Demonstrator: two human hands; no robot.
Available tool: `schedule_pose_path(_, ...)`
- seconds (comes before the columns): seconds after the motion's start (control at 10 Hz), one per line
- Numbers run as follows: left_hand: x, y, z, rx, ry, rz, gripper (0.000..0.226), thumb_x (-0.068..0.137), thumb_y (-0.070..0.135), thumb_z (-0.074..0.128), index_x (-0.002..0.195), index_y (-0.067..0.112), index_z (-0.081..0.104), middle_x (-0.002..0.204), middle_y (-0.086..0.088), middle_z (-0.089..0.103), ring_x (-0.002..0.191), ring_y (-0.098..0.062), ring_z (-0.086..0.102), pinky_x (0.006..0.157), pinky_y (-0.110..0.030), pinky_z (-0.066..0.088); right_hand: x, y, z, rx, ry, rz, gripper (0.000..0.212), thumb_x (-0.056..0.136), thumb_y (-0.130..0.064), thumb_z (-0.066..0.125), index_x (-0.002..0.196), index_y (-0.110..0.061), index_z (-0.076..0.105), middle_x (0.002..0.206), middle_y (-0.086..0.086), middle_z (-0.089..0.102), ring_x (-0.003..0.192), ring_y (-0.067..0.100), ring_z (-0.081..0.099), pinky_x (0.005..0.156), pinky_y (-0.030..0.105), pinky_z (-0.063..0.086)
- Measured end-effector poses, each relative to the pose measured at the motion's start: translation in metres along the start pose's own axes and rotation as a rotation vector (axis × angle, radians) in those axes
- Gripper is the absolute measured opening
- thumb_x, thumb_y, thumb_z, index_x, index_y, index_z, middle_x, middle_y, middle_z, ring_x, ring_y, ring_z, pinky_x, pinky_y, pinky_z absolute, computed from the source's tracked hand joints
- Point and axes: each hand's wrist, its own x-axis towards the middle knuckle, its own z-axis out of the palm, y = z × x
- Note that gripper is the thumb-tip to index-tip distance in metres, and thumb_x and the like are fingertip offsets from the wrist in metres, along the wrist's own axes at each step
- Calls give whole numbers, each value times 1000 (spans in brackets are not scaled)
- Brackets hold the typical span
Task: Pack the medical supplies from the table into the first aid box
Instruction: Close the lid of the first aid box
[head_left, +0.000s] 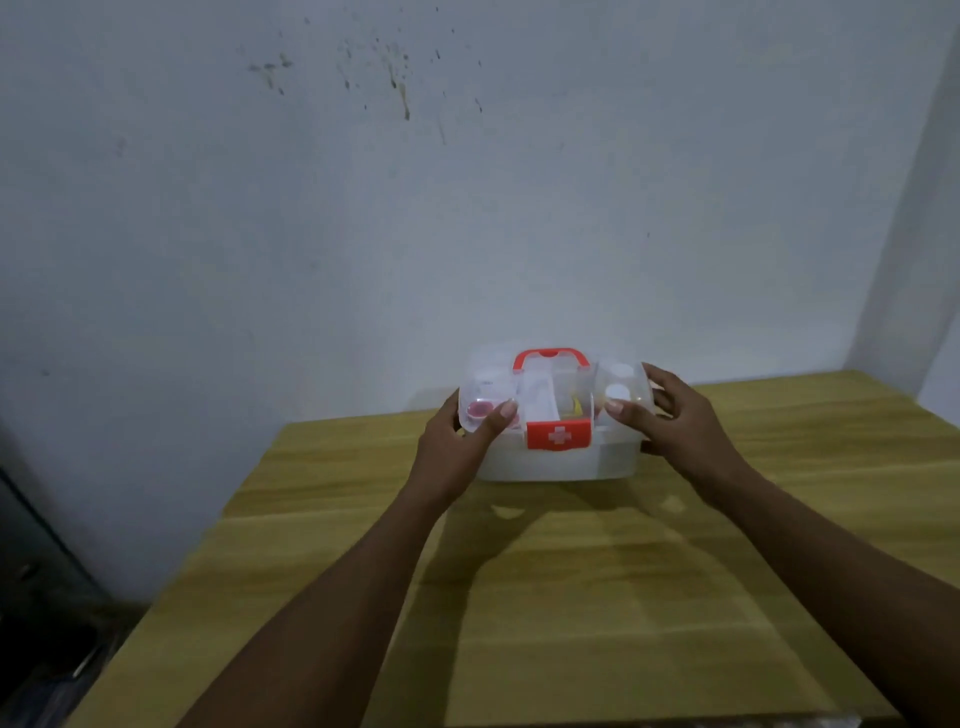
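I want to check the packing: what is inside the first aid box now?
Through the clear lid of the first aid box: a pink item left, white round caps right, something yellow in the middle. The opaque white base hides anything lower.

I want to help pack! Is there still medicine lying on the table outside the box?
No, the wooden table shows only the first aid box, lid on, with a hand at each end.

**Both arms reach forward, hands curled inward**

The bare left hand (457, 428) and bare right hand (675, 415) face each other, thumbs extended on top, fingers wrapped behind. Both forearms stretch out straight, converging ahead of the person.
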Motion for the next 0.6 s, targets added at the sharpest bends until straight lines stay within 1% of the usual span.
schedule_pose_path(0.1,38,4,11,-21,-12,0,82,64,85,63,127,33,62,119,10,70,107,-11,67,87,-42,60,43,-3,-7,-10,-1,11,87,63,-52,87,139,-27,53,125,-3,67,113,19,66,79,42,62)
schedule_pose_path(0.2,71,-7,26,-9,-38,-26,88,63,86,63,131,32,59,124,8,68,110,-13,66,87,-39,60,79,11,-14,-63,-4,48,98,57,-61,85,143,-27,50,132,3,63,118,24,62,84,46,61)
schedule_pose_path(0.3,89,-24,39,-10,-59,-74,84,64,84,65,131,33,60,123,9,69,110,-12,66,86,-37,60,99,30,-19,-107,-10,90,114,46,-74,82,144,-27,48,137,3,61,122,25,60,89,51,59)
schedule_pose_path(0.4,97,-40,51,8,-78,-101,78,66,83,64,129,37,61,121,14,69,111,-9,65,87,-33,58,111,54,-23,-130,-10,140,123,39,-82,79,145,-28,48,139,3,59,124,25,58,92,53,57)
schedule_pose_path(0.5,101,-47,57,35,-99,-125,78,71,80,61,136,38,53,127,15,64,117,-12,61,78,-19,51,113,68,-24,-105,-54,186,111,48,-80,78,145,-35,46,142,-2,57,128,24,56,94,52,57)
schedule_pose_path(0.6,102,-41,54,133,-132,-167,96,67,86,58,147,35,41,145,6,55,132,-22,53,95,-35,52,112,55,-23,-195,-117,226,104,62,-76,70,151,-34,36,154,1,45,137,26,47,103,51,48)
